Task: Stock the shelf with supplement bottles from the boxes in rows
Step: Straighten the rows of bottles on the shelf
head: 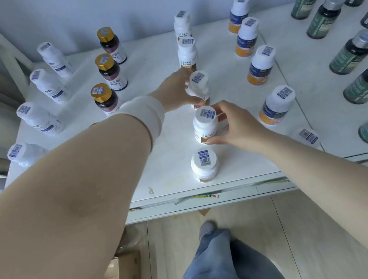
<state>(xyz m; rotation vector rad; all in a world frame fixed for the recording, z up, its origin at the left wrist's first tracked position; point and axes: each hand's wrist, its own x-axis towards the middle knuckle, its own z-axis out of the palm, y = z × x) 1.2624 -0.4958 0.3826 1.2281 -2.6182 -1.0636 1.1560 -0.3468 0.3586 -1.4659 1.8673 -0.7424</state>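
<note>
1. While both hands work on the middle row of the shelf [174,159], the step in hand looks to be setting white, brown-labelled bottles in a straight line from the back wall to the front edge
2. The left hand [176,90] reaches in from the left, and its fingers curl round the third bottle [199,85] of that row, with the thumb low by the label
3. The right hand [235,125] pinches the fourth bottle [205,124], thumb at the base and fingertips nearer the cap; both held bottles stand upright on the shelf, close together
4. Two back bottles [186,51] stand behind them and a front bottle [204,165] stands near the edge, so I judge this row nearly full
5. The next move calls for releasing both bottles cleanly without tipping either, then going down to the cardboard box [124,277] on the floor for more stock
6. Neighbouring rows flank the work: gold-capped bottles [104,65] and plain white bottles [50,84] to the left, blue-and-orange bottles [260,64] to the right, dark green bottles [352,51] beyond
7. The left forearm lies across the nearest gold-capped bottle, and the right wrist passes close beside the front bottle, so a careless withdrawal could knock either over
</note>
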